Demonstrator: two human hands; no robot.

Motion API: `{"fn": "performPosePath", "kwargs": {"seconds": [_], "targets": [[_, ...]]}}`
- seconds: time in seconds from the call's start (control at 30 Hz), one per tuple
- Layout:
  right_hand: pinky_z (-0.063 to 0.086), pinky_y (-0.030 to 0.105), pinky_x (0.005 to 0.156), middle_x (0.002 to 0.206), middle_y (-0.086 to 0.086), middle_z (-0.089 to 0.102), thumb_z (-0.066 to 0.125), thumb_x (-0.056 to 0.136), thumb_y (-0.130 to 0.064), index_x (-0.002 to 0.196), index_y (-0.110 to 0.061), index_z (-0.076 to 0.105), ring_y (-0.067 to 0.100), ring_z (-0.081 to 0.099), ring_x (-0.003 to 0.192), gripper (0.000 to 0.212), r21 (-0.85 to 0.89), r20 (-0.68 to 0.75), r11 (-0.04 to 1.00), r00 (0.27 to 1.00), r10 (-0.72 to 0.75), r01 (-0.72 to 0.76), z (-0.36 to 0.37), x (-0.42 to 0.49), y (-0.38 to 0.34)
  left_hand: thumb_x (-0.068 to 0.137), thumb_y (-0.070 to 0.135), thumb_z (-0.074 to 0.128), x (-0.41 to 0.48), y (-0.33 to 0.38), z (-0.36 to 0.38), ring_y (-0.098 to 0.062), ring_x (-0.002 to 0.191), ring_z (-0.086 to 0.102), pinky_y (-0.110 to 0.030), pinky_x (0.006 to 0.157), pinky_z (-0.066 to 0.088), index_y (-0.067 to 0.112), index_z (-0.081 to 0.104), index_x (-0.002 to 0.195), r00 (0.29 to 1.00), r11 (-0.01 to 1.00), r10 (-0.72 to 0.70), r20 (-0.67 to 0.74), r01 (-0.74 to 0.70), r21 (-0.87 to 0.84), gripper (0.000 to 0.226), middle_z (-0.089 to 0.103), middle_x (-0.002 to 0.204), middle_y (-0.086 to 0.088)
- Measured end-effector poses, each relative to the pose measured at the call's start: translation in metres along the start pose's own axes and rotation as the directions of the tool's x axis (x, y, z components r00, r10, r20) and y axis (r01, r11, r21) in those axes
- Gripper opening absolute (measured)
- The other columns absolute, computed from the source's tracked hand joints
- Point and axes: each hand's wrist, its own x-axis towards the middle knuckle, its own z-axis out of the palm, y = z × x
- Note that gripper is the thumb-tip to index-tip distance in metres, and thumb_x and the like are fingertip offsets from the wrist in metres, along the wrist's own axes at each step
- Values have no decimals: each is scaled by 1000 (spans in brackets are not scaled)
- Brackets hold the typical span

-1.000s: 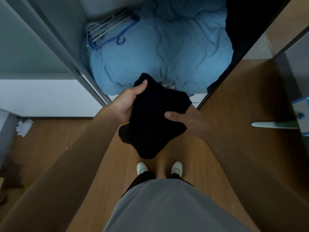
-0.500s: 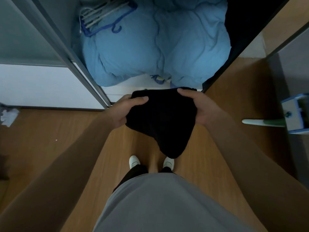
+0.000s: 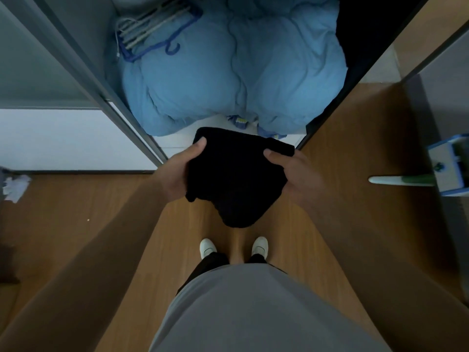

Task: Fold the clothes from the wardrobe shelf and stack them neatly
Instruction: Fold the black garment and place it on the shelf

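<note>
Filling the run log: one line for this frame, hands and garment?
left hand: grips black garment | right hand: grips black garment | garment: bunched, held in air before wardrobe

We see a matt black knitted cloth garment (image 3: pixel 236 179), a soft, puffy blue fabric duvet (image 3: pixel 228 80), smooth wood-grain flooring (image 3: pixel 101 212) and plastic hangers (image 3: pixel 157 29).

The fingers of the left hand (image 3: pixel 177 171) and the right hand (image 3: pixel 299 174) are hidden under the black garment (image 3: pixel 236 179); only the thumbs show. The garment is too dark to tell its folds or kind. Beyond the hands, the blue duvet (image 3: pixel 228 77) is cut off by the top edge. To the right of the right hand, a blue-and-white object (image 3: pixel 449 163) runs off the frame.
</note>
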Motion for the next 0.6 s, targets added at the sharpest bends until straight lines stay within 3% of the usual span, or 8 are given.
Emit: {"fn": "performPosePath", "kwargs": {"seconds": [0.1, 0.23, 0.33, 0.47, 0.6], "targets": [[60, 33, 82, 104, 10, 76, 65, 94, -7, 107, -7, 71, 23, 73, 96, 15, -13, 25, 998, 998, 62, -62, 1, 2, -6, 61, 49, 89, -2, -9, -2, -22, 105, 70, -28, 76, 58, 12, 63, 124, 999, 995, -51, -15, 52, 87, 78, 73, 113, -10], [60, 34, 85, 106, 10, 76, 68, 93, -19, 111, -7, 73, 22, 74, 95, 22, -17, -46, 996, 995, 91, -92, -2, 11, -14, 86, 28, 72, 5, -5, 22, -22, 92, 74, -27, 69, 58, 7, 67, 115, 982, 996, 74, -174, -63, 67, 36, 74, 102, -12], [57, 30, 84, 107, 6, 76, 71, 90, -38, 116, -12, 71, 19, 73, 99, 37, -188, -58, 980, 996, 61, -71, -6, 14, -8, 92, 27, 68, 12, 2, 38, -24, 91, 74, -29, 70, 58, 5, 68, 116, 952, 993, 99, -291, -113, -30, 33, 75, 102, -13], [55, 26, 82, 105, 1, 77, 67, 94, -31, 120, -13, 69, 16, 73, 99, 31, -353, -19, 935, 999, -34, 25, -11, 12, 12, 93, 37, 64, 4, 12, 40, -20, 89, 74, -28, 70, 58, 8, 66, 120, 982, 987, 4, -189, -35, -159, 40, 75, 101, -8], [53, 31, 93, 111, 3, 76, 58, 100, -26, 122, -12, 68, 18, 71, 105, 28, -208, -47, 975, 995, -84, 72, -11, 14, 6, 93, 32, 63, -6, 19, 28, -21, 96, 73, -28, 71, 58, 9, 61, 125, 991, 998, 49, -121, -52, -22, 39, 73, 105, -8]]}}
